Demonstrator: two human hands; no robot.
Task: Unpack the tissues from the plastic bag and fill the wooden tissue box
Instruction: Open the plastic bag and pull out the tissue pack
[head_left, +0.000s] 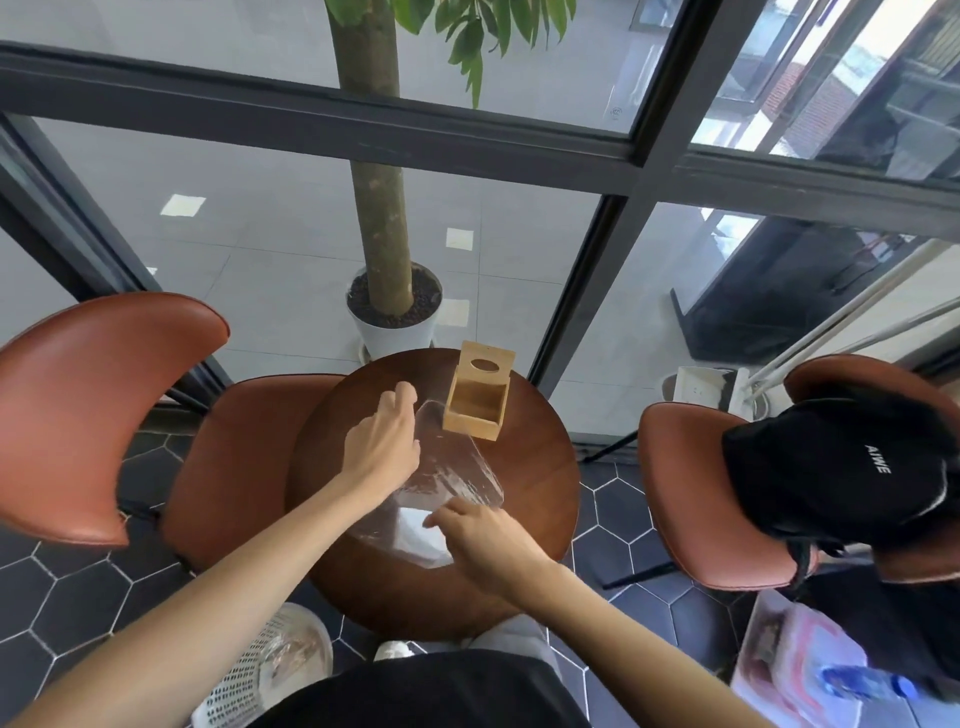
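Hands pinch a crinkly clear bag (447, 478) on the round wooden counter (535, 483): left grip (384, 441) clamps its far edge, right grip (483, 535) its near end over white tissues (421, 530); the square wooden box (475, 402) stands open.

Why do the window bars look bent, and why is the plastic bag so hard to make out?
Head view: the wide-angle lens bows the window frame and stretches the edges. Daylight glares off the clear plastic bag, so only white streaks and the white tissues inside show. The left hand looks slightly blurred; the wooden box is sharp.
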